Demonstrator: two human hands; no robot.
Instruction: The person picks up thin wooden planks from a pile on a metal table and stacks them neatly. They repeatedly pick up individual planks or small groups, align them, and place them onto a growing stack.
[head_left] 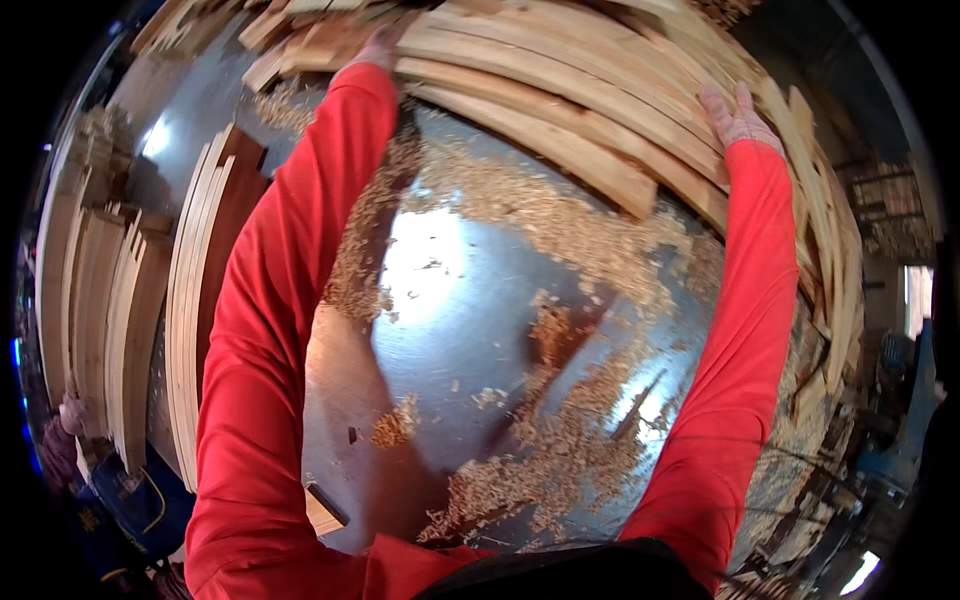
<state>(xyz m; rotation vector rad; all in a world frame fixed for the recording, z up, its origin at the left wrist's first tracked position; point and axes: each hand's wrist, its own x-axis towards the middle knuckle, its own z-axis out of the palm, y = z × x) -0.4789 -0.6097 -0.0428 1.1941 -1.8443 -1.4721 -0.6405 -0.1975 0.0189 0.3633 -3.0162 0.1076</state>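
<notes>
Both my arms, in red sleeves, stretch far out over a metal table to a pile of long wooden boards (540, 65). My left hand (378, 50) is at the boards near the pile's left part; its fingers are too dim and blurred to make out. My right hand (738, 118) rests against the boards at the pile's right side, fingers stretched and apart. A shorter-looking board (560, 150) lies at the near edge of the pile, its end pointing toward the right arm.
Wood shavings (540, 215) cover much of the metal table top (420, 340). Stacks of boards (205, 290) stand at the left, where another person's hand (72, 412) shows beside a dark blue object (140, 505). More boards (815, 215) lie at the right edge.
</notes>
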